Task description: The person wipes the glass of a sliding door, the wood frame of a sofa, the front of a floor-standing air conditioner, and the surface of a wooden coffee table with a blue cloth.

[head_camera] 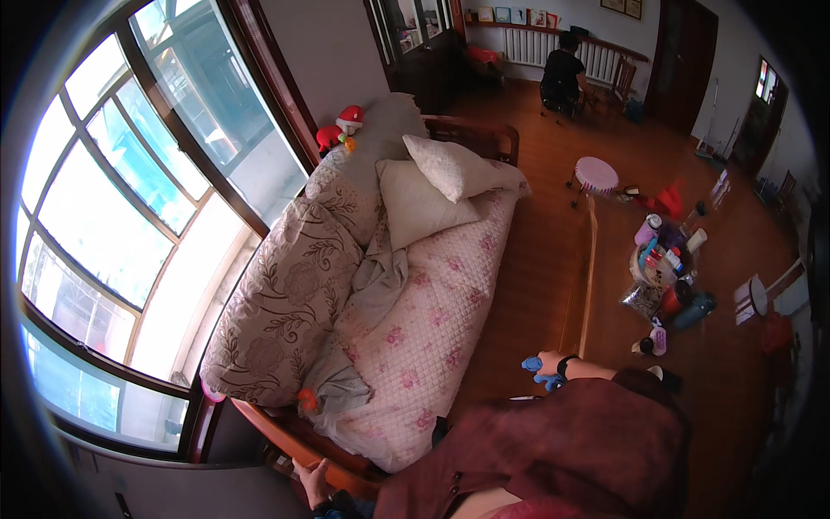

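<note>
My right hand (551, 364), with a black band at the wrist, is closed around a bunched blue item (533, 364), perhaps a cloth or glove, between the sofa and the wooden table (609, 292). At the lower left, my left hand (314, 481) is beside the sofa's wooden armrest (350, 479), its thumb and fingers apart; whether it touches the wood is unclear. A pink floral quilted cover (421, 324) lies on the sofa seat, with a rumpled grey cloth (340, 383) near the armrest. Two cream pillows (421, 204) rest at the far end.
Bottles, a bowl and small items crowd the table; a teal bottle (695, 311) lies among them. A round pink stool (596, 175) stands past its far end. Farther back, a person in black (563, 74) is low down near the radiator (524, 47). Large windows (97, 207) line the left.
</note>
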Demonstrator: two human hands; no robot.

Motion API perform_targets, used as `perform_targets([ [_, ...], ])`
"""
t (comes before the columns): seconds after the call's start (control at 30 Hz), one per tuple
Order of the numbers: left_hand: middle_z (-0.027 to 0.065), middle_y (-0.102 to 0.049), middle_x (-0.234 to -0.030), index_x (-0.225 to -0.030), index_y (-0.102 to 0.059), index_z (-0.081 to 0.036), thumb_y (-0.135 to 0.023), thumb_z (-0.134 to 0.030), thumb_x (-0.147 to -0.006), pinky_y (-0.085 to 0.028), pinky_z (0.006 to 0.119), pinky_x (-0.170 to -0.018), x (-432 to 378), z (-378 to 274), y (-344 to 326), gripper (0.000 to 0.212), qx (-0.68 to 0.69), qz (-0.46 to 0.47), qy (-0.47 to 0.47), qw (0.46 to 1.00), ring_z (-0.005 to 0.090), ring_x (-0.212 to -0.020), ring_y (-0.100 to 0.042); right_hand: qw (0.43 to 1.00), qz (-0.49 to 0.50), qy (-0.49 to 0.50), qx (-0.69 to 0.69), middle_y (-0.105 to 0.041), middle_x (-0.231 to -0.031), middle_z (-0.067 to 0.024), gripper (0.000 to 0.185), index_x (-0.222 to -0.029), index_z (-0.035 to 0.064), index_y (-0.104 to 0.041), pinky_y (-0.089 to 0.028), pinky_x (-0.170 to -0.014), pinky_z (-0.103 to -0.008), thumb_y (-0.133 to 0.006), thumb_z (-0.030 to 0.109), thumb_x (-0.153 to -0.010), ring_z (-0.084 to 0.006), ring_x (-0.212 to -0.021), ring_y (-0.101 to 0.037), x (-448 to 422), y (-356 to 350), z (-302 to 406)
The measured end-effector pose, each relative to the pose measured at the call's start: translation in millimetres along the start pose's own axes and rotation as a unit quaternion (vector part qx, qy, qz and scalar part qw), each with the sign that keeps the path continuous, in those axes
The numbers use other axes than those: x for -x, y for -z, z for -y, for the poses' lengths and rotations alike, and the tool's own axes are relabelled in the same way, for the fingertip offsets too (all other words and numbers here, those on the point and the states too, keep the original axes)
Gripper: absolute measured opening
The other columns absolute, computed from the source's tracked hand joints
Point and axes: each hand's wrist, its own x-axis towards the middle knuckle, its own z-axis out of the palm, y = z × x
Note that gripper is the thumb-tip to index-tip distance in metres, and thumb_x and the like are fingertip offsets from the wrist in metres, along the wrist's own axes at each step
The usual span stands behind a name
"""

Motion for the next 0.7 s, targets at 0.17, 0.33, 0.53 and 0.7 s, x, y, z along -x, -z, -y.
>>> perform_targets([
  [0.17,0.0166,-0.066,-0.104,-0.15,-0.015,0.002,-0.079,-0.013,-0.077,-0.053,0.03,-0.076,-43.3,-4.4,-77.6,0.098,-0.076,0.111,0.005,0.991,0.0201,-0.09,-0.065,0.998,0.027,-0.048,0.002,-0.069,-0.108,-0.0138,0.048,-0.114,0.007,-0.064,-0.054,-0.082,-0.0388,-0.075,0.031,-0.074,-0.0276,-0.1,-0.067,-21.6,14.5,-15.9],
  [0.33,0.0205,-0.066,-0.111,-0.151,-0.017,0.001,-0.08,-0.036,-0.075,-0.052,0.033,-0.084,-33.9,-9.1,-128.3,0.105,-0.232,0.186,0.03,0.954,0.0277,-0.098,-0.066,1.0,0.004,-0.008,0.028,-0.068,-0.109,-0.0186,0.05,-0.116,0.0051,-0.063,-0.053,-0.085,-0.0427,-0.076,0.027,-0.072,-0.0336,-0.102,-0.066,-14.2,14.6,-14.6],
  [0.53,0.028,-0.06,-0.12,-0.141,-0.034,0.003,-0.079,-0.037,-0.069,-0.049,0.041,-0.092,-4.7,88.0,-67.1,0.093,-0.284,0.047,0.091,0.953,0.04,-0.111,-0.06,0.988,0.126,0.081,0.047,-0.068,-0.108,-0.0181,0.045,-0.117,0.0025,-0.062,-0.053,-0.084,-0.0411,-0.071,0.018,-0.075,-0.0322,-0.099,-0.067,-52.8,13.9,89.5],
  [0.7,0.0267,-0.062,-0.117,-0.128,-0.046,0.002,-0.075,-0.032,-0.074,-0.05,0.042,-0.093,132.9,200.0,8.8,0.07,-0.217,-0.121,0.34,0.907,0.0404,-0.109,-0.061,0.969,0.169,0.16,0.081,-0.068,-0.108,-0.0178,0.044,-0.117,0.0022,-0.062,-0.053,-0.084,-0.0409,-0.069,0.016,-0.076,-0.0319,-0.098,-0.067,-54.6,-10.9,179.4],
])
